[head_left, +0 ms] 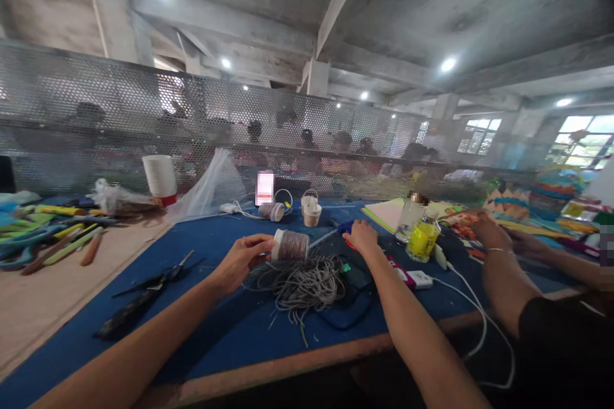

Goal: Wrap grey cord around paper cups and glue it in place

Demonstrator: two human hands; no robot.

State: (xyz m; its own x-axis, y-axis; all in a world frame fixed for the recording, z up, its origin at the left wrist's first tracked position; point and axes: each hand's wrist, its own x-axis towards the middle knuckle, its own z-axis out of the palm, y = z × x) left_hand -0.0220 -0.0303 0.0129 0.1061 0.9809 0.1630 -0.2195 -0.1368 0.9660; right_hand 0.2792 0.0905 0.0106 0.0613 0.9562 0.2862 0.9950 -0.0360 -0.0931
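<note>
The left hand (252, 257) grips a cord-wound cup (294, 246) at the grey cord (311, 287)'s eleven o'clock; the right hand (363, 236) clasps a blue tool (343, 227). At its three o'clock, the yellow jar (422, 239)'s markings are unreadable.

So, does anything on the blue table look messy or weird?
Yes, a little: the grey cord lies in a loose tangle on the blue table, with stray ends sticking out toward the front edge. I can't see anything spilled.

The thread-wrapped cup (294, 246) looks rough and matt, the tangled cord (311, 284) matt, the perforated partition (206, 112) metal.
</note>
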